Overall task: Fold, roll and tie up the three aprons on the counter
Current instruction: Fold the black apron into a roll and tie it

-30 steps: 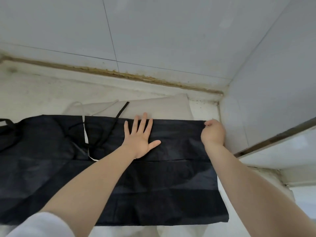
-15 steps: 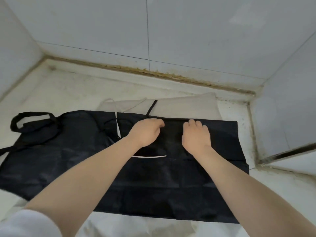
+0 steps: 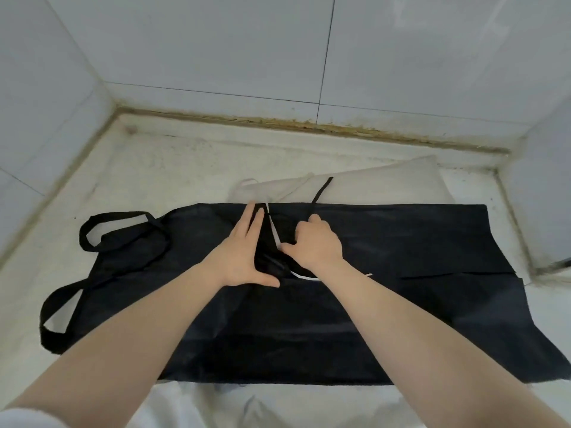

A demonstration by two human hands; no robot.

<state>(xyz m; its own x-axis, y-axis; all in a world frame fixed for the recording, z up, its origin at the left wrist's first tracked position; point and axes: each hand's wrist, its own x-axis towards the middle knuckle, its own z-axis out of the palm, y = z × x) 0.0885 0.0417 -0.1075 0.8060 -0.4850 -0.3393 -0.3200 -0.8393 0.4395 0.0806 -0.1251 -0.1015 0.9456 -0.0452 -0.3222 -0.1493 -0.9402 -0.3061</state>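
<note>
A black apron (image 3: 386,288) lies spread across the counter, its neck loop (image 3: 92,230) and a strap loop (image 3: 58,307) trailing at the left. My left hand (image 3: 244,257) presses flat on the apron's middle near its far edge, fingers straight. Just to its right, my right hand (image 3: 315,245) is curled over the straps and grips a black tie strap (image 3: 323,189) that runs up from its fingers. A white strap (image 3: 275,233) lies between the two hands. A grey apron (image 3: 386,186) shows behind the black one, and a white apron (image 3: 216,403) peeks out under its near edge.
The counter (image 3: 154,180) sits in a tiled recess, with walls at the back (image 3: 216,57), left (image 3: 37,103) and right (image 3: 543,180). A stained grout seam (image 3: 309,125) runs along the back wall's foot. A ledge (image 3: 556,267) juts in at the right.
My left hand has uncurled and now lies flat, slightly further left. My right hand moved left onto the straps and closed on the black tie. The view shifted left.
</note>
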